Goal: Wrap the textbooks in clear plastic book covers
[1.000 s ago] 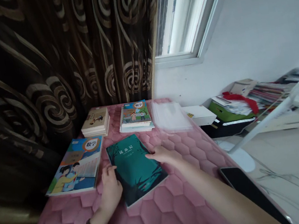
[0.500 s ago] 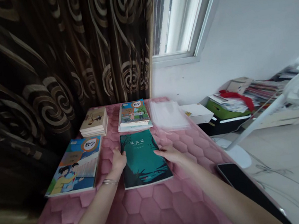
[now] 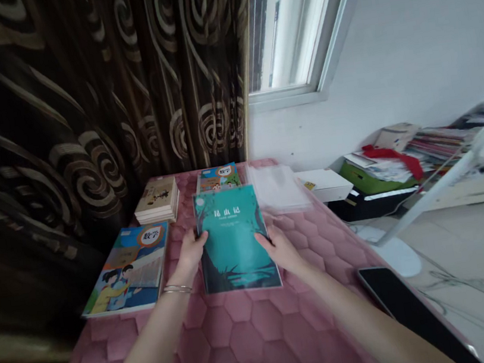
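Note:
A teal book point(image 3: 237, 248) with white Chinese characters on its cover is tilted up towards me above the pink table. My left hand point(image 3: 192, 251) grips its left edge, thumb on the cover. On the opposite edge my right hand point(image 3: 281, 249) is closed the same way. The book's upper edge partly hides a blue textbook point(image 3: 218, 176) at the back. To the left of my left hand lies a larger blue textbook point(image 3: 129, 269) picturing children. Behind that one is a stack of small tan books point(image 3: 157, 199).
Clear plastic sheets point(image 3: 279, 187) lie at the table's point(image 3: 247, 343) back right, beside a white box point(image 3: 326, 183). A black phone point(image 3: 406, 308) rests along the right edge. Beyond stand a white fan point(image 3: 425, 204) and a green container point(image 3: 369, 174) heaped with papers.
Both hands have lifted and tilted the teal book up from the table. Its upper edge now covers part of the textbook behind. The view has shifted slightly.

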`<state>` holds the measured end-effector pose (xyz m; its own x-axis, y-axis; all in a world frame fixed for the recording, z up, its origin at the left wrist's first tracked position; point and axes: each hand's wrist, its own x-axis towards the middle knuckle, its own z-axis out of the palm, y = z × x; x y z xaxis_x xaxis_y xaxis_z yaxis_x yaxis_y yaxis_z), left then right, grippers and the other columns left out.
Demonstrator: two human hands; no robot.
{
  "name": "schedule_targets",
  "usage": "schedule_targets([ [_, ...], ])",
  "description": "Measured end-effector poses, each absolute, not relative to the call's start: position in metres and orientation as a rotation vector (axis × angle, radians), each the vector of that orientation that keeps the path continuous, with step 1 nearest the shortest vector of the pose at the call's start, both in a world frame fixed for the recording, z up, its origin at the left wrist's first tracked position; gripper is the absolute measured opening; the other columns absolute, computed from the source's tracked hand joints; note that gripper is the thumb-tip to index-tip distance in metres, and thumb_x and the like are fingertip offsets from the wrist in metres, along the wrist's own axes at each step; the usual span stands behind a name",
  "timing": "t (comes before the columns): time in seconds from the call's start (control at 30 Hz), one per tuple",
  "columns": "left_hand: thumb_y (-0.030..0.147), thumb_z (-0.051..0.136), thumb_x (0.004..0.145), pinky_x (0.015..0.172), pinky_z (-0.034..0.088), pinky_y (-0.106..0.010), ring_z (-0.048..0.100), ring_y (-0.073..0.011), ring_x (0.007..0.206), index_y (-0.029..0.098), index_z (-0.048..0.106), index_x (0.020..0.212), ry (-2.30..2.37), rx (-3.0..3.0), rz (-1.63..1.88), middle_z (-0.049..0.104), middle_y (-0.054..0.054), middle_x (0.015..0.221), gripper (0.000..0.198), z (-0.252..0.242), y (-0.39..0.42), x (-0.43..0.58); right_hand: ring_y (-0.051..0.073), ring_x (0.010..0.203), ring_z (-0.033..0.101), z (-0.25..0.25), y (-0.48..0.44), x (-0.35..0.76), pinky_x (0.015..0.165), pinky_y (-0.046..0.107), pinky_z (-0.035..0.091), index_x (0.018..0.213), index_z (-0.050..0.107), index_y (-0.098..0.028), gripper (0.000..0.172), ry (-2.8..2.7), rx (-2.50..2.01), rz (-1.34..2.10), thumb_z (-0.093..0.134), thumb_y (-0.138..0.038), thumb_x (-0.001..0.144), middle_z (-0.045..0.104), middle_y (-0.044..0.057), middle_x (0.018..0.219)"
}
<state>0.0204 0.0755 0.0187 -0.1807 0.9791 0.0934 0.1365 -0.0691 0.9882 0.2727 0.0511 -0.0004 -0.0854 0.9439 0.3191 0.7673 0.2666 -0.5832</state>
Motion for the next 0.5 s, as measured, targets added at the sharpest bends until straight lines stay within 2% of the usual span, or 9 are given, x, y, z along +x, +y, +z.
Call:
schedule_targets([
  [0.13,0.040,0.059,0.081,0.092,0.045,-0.032,0.059,-0.0190,0.099,0.018,0.055,0.101,1.269,1.514,1.527,0.065,-0.005,0.102,0.030,0.056,0.059,0.023,0.024,0.072,0.063,0.021,0.052,0.282,0.062,0.029,0.047,0.088,0.056,-0.019,0.038,-1.789,-1.445,0.033,0.041,-0.054,0.091,0.066,0.009,0.074],
  [0.2,0.040,0.055,0.084,0.094,0.044,-0.032,0.058,-0.0181,0.100,0.020,0.051,0.104,1.236,1.612,1.601,0.063,-0.005,0.104,0.028,0.059,0.049,0.025,0.025,0.071,0.064,0.016,0.054,0.284,0.059,0.029,0.046,0.091,0.056,-0.018,0.043,-1.773,-1.450,-0.063,0.039,-0.057,0.091,0.065,0.012,0.074],
  [0.4,0.041,0.048,0.089,0.097,0.043,-0.036,0.057,-0.0195,0.105,0.020,0.048,0.111,1.264,1.706,1.531,0.062,-0.006,0.105,0.030,0.017,0.032,0.029,0.032,0.070,0.066,-0.050,0.056,0.280,0.060,0.037,0.051,0.111,0.055,-0.004,0.059,-1.741,-1.691,-0.058,0.037,-0.056,0.089,0.067,0.021,0.078],
  [0.5,0.040,0.042,0.092,0.097,0.044,-0.037,0.057,-0.0207,0.108,0.019,0.050,0.113,1.343,1.746,1.517,0.063,-0.008,0.107,0.031,0.007,0.036,0.029,0.033,0.078,0.067,-0.057,0.057,0.277,0.066,0.039,0.052,0.117,0.053,-0.001,0.061,-1.729,-1.778,-0.009,0.040,-0.053,0.089,0.068,0.024,0.084],
])
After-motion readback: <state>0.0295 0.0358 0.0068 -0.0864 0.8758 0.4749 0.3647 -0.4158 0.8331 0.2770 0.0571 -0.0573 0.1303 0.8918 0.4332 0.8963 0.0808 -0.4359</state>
